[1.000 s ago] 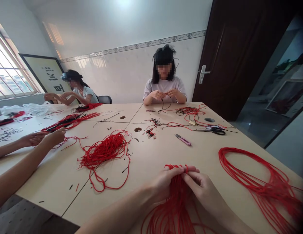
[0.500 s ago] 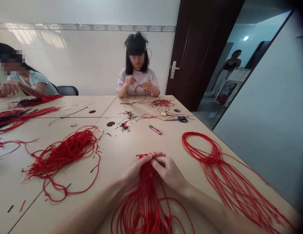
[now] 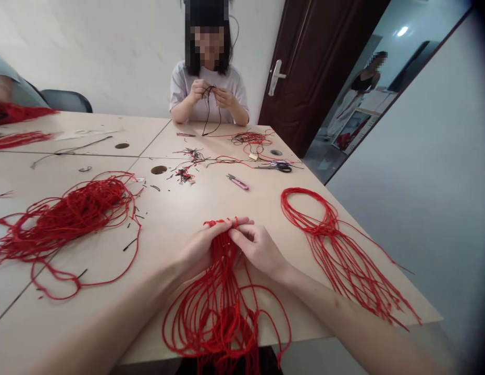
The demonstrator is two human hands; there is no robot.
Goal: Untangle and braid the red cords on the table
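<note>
A bundle of red cords [image 3: 224, 281] hangs from my two hands, its loops spreading over the table's near edge. My left hand [image 3: 203, 242] is closed round the upper part, with the thumb laid across the cords. Small red loops show along the top of its fingers. Against it, my right hand [image 3: 260, 247] pinches the cords at the right side of the bundle, thumb and fingers together. A coiled hank of red cord [image 3: 316, 219] lies right of my hands, and a tangled pile of red cord [image 3: 78, 213] lies to the left.
Thread snips [image 3: 237, 182] and black-handled scissors [image 3: 279, 166] lie beyond my hands on the table [image 3: 203, 200]. Black and red cord scraps [image 3: 185, 174] are scattered near a cable hole [image 3: 159, 170]. Across the table a person [image 3: 209, 94] handles dark cord.
My view has tilted down and shifted, showing more of the near table edge. Both hands keep their hold on the red cords. The person opposite has brought their hands closer together.
</note>
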